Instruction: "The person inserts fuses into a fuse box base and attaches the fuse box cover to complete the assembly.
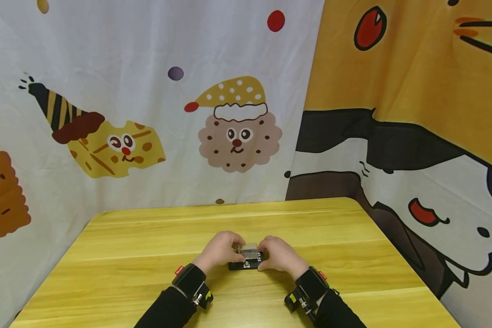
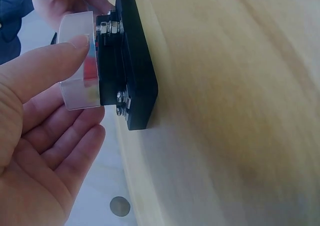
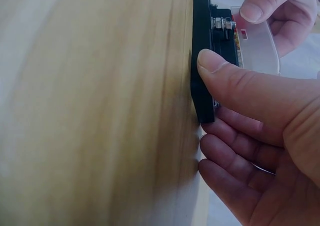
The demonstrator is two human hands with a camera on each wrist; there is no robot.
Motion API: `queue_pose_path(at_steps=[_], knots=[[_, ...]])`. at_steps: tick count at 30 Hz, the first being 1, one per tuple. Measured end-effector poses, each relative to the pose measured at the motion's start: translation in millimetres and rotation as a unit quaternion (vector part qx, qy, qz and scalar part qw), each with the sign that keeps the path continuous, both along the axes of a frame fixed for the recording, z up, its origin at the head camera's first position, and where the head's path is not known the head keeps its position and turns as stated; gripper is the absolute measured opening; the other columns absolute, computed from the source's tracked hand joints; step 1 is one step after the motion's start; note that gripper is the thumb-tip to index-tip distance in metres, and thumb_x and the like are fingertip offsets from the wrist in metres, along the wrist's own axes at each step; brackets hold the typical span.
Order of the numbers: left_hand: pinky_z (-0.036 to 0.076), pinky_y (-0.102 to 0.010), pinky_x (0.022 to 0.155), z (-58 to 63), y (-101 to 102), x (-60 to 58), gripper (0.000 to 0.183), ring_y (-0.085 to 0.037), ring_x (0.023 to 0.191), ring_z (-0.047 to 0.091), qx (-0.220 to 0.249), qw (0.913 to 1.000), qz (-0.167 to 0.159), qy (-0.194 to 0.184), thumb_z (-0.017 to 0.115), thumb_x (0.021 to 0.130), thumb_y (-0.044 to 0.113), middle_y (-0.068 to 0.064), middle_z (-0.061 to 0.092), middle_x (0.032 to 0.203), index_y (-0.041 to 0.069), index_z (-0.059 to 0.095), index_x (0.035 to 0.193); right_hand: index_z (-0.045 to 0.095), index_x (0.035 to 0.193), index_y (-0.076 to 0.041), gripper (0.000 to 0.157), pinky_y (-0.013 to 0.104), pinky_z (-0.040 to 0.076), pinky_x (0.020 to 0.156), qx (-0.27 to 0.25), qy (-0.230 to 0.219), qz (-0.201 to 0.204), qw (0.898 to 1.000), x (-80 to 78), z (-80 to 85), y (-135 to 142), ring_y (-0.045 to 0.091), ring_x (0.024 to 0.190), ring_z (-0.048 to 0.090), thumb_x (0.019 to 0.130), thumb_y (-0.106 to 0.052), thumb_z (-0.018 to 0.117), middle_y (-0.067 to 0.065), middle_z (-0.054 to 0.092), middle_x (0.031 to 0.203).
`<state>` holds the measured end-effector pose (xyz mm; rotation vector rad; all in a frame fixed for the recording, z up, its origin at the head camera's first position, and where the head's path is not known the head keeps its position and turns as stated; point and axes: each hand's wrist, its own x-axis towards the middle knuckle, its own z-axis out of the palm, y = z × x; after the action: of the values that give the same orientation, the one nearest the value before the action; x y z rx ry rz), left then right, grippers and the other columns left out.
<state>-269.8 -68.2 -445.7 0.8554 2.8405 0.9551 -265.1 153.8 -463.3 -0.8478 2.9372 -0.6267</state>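
A small device stands on the table, with a black base (image 1: 243, 266) bearing metal bolts and nuts and a clear plastic cover (image 1: 250, 251) on top. My left hand (image 1: 221, 249) pinches the cover at its left side; in the left wrist view the thumb presses the face of the cover (image 2: 80, 98) and the fingers lie behind it. Red and bluish parts show faintly through the plastic. My right hand (image 1: 280, 255) grips the right end of the base; the right wrist view has its thumb on the black base (image 3: 201, 25) and fingers curled beneath the far side.
The device sits on a wood-grain table (image 1: 147, 246), whose far edge meets a white curtain (image 1: 139, 59) printed with cartoon food. An orange, black and white cartoon curtain (image 1: 340, 82) hangs along the right side. Each wrist wears a black strapped camera (image 1: 190, 280).
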Motion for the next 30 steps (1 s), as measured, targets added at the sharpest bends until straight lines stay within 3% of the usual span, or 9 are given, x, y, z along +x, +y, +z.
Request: queue_pose_path(at_steps=[18, 30], knots=[[0.046, -0.027, 0.068, -4.6, 1.2, 0.7, 0.03, -0.008, 0.071, 0.053, -0.02, 0.9996, 0.008, 0.016, 0.089, 0.073, 0.02, 0.006, 0.064, 0.081, 0.008, 0.075, 0.097, 0.072, 0.103, -0.01, 0.041, 0.035, 0.05, 0.08, 0.003, -0.008, -0.003, 1.0, 0.7, 0.5, -0.3, 0.013, 0.083, 0.056, 0.07, -0.025, 0.091, -0.005, 0.06, 0.092], [0.047, -0.028, 0.068, -4.5, 1.1, 1.2, 0.03, -0.008, 0.071, 0.053, -0.018, 0.9997, 0.012, 0.014, 0.089, 0.072, 0.018, 0.005, 0.064, 0.081, 0.007, 0.075, 0.097, 0.07, 0.103, -0.008, 0.039, 0.036, 0.049, 0.077, -0.019, -0.013, 0.016, 1.0, -0.8, 2.6, -0.1, 0.013, 0.081, 0.054, 0.074, -0.027, 0.089, -0.002, 0.06, 0.091]])
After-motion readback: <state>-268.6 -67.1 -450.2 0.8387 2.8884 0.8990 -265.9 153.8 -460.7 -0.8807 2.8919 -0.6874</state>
